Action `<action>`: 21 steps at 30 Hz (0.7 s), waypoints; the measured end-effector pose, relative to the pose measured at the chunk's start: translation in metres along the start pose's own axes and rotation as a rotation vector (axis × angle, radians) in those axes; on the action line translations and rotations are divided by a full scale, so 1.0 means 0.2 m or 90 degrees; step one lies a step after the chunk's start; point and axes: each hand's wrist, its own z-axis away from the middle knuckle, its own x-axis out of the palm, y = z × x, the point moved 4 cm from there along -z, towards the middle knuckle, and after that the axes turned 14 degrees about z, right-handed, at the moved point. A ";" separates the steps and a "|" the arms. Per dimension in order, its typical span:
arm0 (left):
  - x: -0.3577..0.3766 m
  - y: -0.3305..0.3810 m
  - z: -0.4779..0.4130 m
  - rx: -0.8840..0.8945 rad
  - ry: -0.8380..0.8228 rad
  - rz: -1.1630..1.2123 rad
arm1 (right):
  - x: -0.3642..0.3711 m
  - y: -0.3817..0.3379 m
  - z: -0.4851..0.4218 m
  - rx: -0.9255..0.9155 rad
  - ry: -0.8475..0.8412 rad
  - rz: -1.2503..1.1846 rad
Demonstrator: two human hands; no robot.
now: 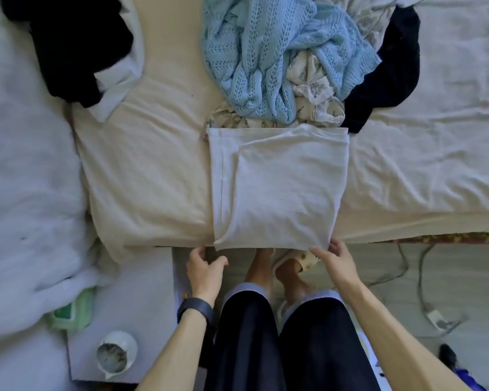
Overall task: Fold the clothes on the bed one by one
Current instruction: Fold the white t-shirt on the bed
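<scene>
Head view: a white shirt (280,187), folded to a long panel, is laid flat on the bed (153,170), its hem at the near edge. The lower right corner is pinched by the right grip (332,259), thumb on top. The left grip (206,266) is held just beside the lower left corner, fingers loosely curled, nothing seen between them.

Beyond the shirt a heap is piled: a blue knit (266,52) on top, a patterned garment (311,80) under it, a black garment (387,77) at its right. A second black garment (68,43) is spread at far left.

Containers now: a white bowl (116,355) is seen at lower left, beside the left forearm, with something grey and flecked inside that cannot be made out. A green tub (71,314) is half buried under a white duvet (26,179); its contents are hidden.
</scene>
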 end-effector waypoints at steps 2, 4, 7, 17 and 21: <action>0.01 0.00 -0.05 -0.024 -0.091 -0.016 | 0.01 0.01 -0.05 -0.004 -0.015 -0.009; 0.00 0.06 -0.09 -0.010 -0.110 0.006 | 0.00 0.03 -0.10 -0.004 -0.019 0.005; -0.03 0.12 -0.10 -0.007 -0.106 -0.040 | -0.06 0.08 -0.09 0.013 -0.043 0.000; -0.05 0.04 0.20 -0.074 -0.167 0.033 | -0.22 0.09 0.16 -0.037 -0.046 -0.055; -0.03 0.02 0.23 -0.119 -0.187 0.129 | -0.22 0.06 0.18 -0.048 -0.060 -0.068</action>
